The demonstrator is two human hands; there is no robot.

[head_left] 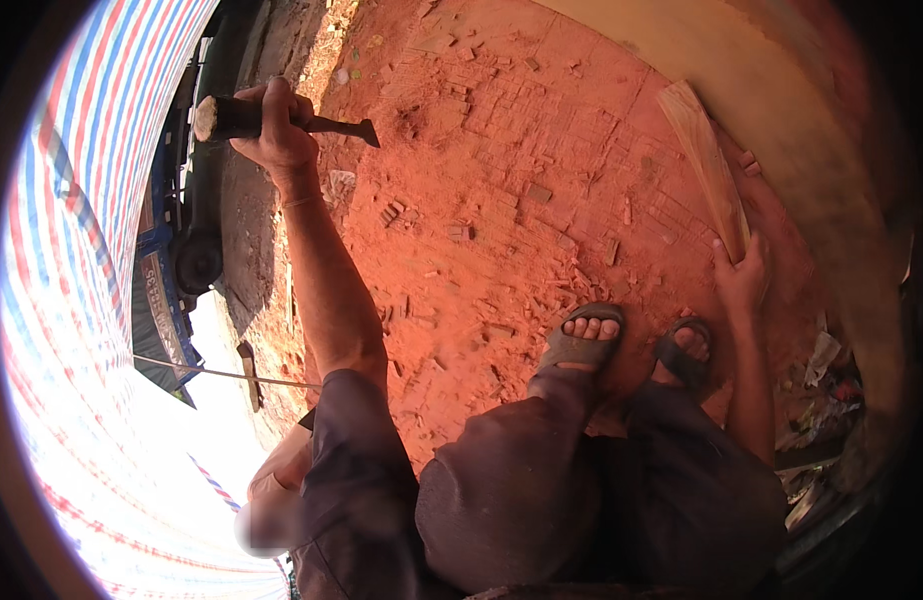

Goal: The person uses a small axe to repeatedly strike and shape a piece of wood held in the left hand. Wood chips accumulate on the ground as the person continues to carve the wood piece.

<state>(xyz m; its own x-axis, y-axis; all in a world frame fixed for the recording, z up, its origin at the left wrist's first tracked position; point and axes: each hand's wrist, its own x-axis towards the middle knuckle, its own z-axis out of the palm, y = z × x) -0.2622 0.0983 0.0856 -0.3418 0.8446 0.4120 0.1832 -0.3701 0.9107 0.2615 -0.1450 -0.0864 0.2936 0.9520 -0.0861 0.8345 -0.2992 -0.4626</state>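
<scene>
My left hand (279, 130), stretched out to the upper left, is closed around the thick dark handle of a chisel (343, 127). The handle's pale, worn butt end sticks out to the left, and the flared metal blade points right, above the ground. At the right, my right hand (744, 275) grips the lower end of a long wooden piece (703, 150). This piece is light brown, with its broader end pointing up and away from me. The two hands are far apart.
Wood offcuts (539, 193) and chips litter the reddish ground around my sandalled feet (586, 340). A striped tarpaulin (81, 250) hangs at the left, with a parked vehicle (196, 262) beside it. Another person (276, 490) is partly visible lower left. Debris (826, 390) lies at the right.
</scene>
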